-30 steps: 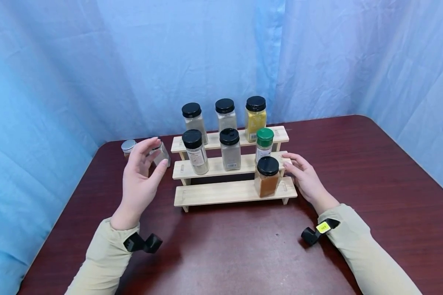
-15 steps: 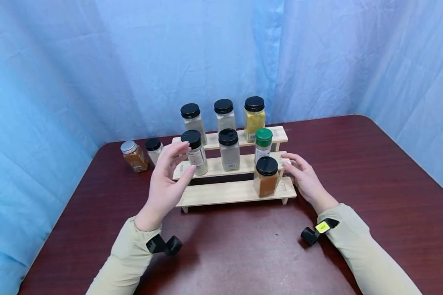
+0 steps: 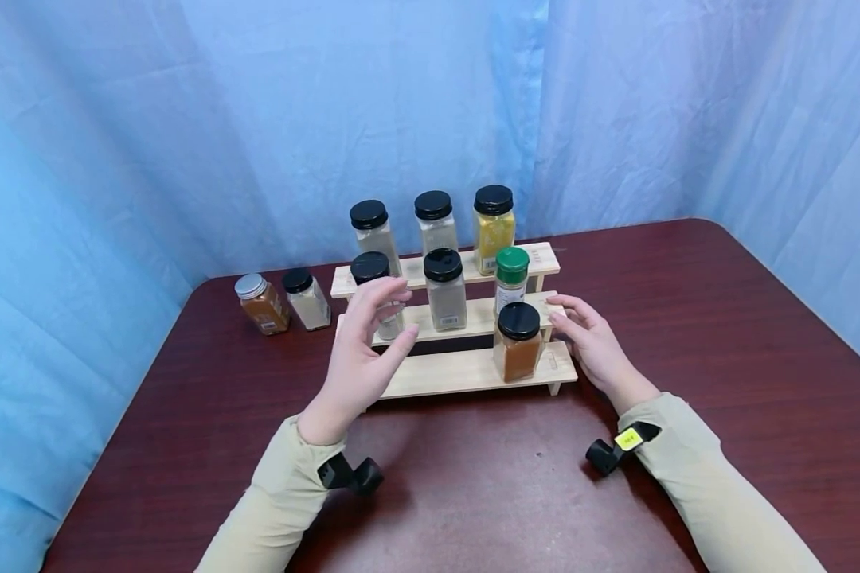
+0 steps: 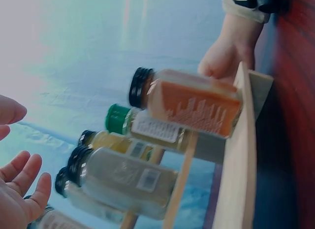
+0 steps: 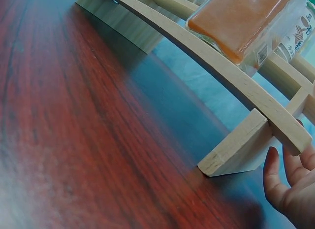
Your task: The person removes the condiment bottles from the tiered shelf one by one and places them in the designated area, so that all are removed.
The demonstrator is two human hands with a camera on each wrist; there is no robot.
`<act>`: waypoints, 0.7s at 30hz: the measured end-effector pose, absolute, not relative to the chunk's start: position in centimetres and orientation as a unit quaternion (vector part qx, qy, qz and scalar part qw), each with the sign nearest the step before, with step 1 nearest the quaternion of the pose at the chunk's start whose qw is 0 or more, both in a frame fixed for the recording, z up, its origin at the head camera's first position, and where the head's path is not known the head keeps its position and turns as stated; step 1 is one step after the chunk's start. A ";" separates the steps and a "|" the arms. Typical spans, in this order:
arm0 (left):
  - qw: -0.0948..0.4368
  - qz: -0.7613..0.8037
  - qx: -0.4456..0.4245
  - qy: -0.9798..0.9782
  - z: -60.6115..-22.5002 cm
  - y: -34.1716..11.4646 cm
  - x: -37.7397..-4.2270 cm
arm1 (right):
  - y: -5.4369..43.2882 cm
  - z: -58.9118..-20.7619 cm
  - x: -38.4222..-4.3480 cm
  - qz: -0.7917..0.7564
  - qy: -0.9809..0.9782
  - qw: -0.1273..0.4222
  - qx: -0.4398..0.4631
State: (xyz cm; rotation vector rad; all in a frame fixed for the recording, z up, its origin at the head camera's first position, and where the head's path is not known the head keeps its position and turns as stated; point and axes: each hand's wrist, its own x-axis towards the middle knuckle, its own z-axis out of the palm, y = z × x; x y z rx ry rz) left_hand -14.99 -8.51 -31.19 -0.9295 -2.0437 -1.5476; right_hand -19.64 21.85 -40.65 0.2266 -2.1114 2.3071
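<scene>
A three-tier wooden spice rack (image 3: 466,374) stands on the table, seen side-on in the left wrist view. My left hand (image 3: 361,354) hovers before its left part with curved, spread fingers and holds nothing. It partly covers a black-lidded spice jar (image 3: 369,267) on the middle tier. My right hand (image 3: 602,350) grips the rack's right end, fingers and thumb at the middle tier's edge. On the bottom tier's right end sits a jar of orange-brown powder (image 3: 519,354). A grey-powder jar (image 3: 447,298) and a green-lidded jar (image 3: 512,278) share the middle tier.
Along the top tier stand two pale jars, one at the left (image 3: 374,231) and one midway (image 3: 437,227), and a yellow-powder jar (image 3: 494,235) at the right. Left of the rack, a silver-lidded jar (image 3: 261,306) and a black-lidded jar (image 3: 308,302) rest on the dark red table (image 3: 186,446).
My left hand has moved right, from beside the two loose jars to in front of the rack's left part, uncovering those jars. The right hand keeps its place at the rack.
</scene>
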 end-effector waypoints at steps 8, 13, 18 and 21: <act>0.167 -0.548 -0.353 -0.740 -32.3 -6.6 -15.4 | 21.8 -40.6 -19.6 0.744 -0.665 -0.002 0.065; 0.143 -0.533 -0.346 -0.759 -32.9 -5.9 -15.5 | 21.8 -40.5 -19.6 0.741 -0.668 -0.002 0.065; 0.114 -0.518 -0.347 -0.773 -33.2 -5.2 -15.5 | 21.8 -40.4 -19.5 0.735 -0.675 -0.002 0.065; 0.103 -0.505 -0.351 -0.781 -33.3 -4.8 -15.5 | 21.8 -40.4 -19.5 0.734 -0.676 -0.002 0.065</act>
